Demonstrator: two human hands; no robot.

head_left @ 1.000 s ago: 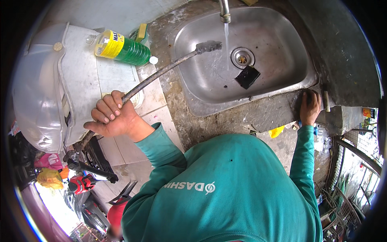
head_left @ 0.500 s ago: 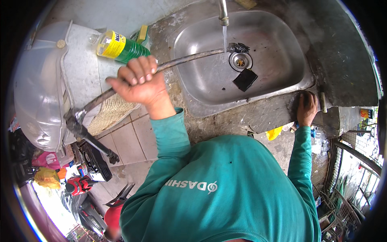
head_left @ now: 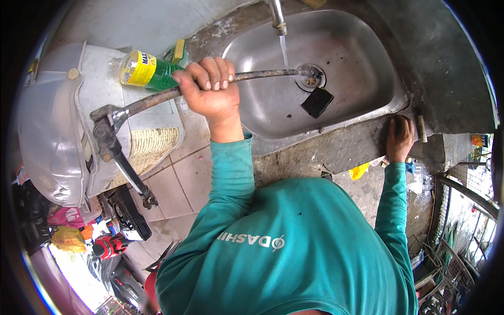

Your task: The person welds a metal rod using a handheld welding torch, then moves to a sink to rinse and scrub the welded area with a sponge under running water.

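My left hand [head_left: 212, 94] is wrapped round a long, slightly curved, worn metal bar [head_left: 262, 75]. Its dark far tip lies over the drain [head_left: 311, 82] of a steel sink [head_left: 375, 107]. At the other end, left of the hand, hangs a jointed metal piece [head_left: 107, 136]. Water [head_left: 284, 52] runs from the tap [head_left: 277, 18] and falls close to the bar. A black square piece [head_left: 317, 102] lies in the basin below the drain. My right hand [head_left: 400, 139] is curled over the counter edge [head_left: 362, 139], right of the sink.
A bottle of green liquid [head_left: 152, 71] lies on a pale appliance [head_left: 113, 65] at the left, near a yellow-green sponge [head_left: 179, 50]. A short stub [head_left: 421, 128] stands beside my right hand. Tools and bags clutter the floor at the lower left.
My left hand and the bar have moved right, and the bar's tip has come down over the drain. The jointed end has lifted and swung round a little. My right hand stays in place.
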